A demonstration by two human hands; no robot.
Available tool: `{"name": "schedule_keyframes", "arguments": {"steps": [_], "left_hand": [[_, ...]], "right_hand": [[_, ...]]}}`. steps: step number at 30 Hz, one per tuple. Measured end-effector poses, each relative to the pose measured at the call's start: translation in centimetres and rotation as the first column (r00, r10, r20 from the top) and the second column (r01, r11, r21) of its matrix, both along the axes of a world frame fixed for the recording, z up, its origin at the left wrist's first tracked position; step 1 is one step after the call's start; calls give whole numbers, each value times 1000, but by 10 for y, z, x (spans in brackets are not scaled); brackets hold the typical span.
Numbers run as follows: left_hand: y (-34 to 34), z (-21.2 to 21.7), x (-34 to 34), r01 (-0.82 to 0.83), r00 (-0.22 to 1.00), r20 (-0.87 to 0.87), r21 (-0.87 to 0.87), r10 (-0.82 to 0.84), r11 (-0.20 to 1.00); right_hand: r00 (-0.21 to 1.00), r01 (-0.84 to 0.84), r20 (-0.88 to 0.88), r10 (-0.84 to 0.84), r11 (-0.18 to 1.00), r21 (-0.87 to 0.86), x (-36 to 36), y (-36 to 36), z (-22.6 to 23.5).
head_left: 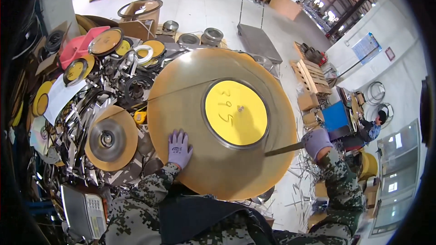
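A large amber-brown round disc (181, 86) lies in front of me. On its middle sits a yellow round plate (222, 111) with dark marks, circled by a dark metal ring (265, 129). My left hand (180, 149), in a light purple glove, rests flat on the disc's near left part, fingers stretched out. At the disc's right side my right hand (316, 143), gloved alike, is closed round a flat dark metal strip (286, 149). One end of this strip reaches over the disc toward the ring. A thin dark line (181, 90) runs from the ring toward a smaller reel (109, 139) at left.
Loose metal strips (75, 122) pile up at left, with a yellow tape measure (140, 117) among them. A scale with a keypad (88, 211) stands at lower left. Wooden pallets (311, 76) and a flat cart (259, 41) are farther off. Another person (370, 129) is at right.
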State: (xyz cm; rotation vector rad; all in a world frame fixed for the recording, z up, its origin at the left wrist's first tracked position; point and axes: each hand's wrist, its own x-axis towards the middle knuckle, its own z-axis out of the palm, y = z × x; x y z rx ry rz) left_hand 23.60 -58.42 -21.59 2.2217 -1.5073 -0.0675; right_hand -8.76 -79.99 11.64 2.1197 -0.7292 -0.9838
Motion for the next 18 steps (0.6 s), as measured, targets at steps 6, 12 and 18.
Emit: {"name": "schedule_keyframes", "arguments": {"steps": [6, 12, 18], "left_hand": [[32, 1, -1, 22, 999, -30, -27, -22, 999], [49, 11, -14, 93, 991, -96, -5, -93, 996], [45, 15, -24, 220, 971, -100, 16, -217, 975]], "right_hand": [[949, -241, 257, 184, 947, 212, 124, 90, 28], [867, -355, 412, 280, 928, 117, 219, 47, 8], [921, -154, 382, 80, 974, 165, 207, 20, 15]]}}
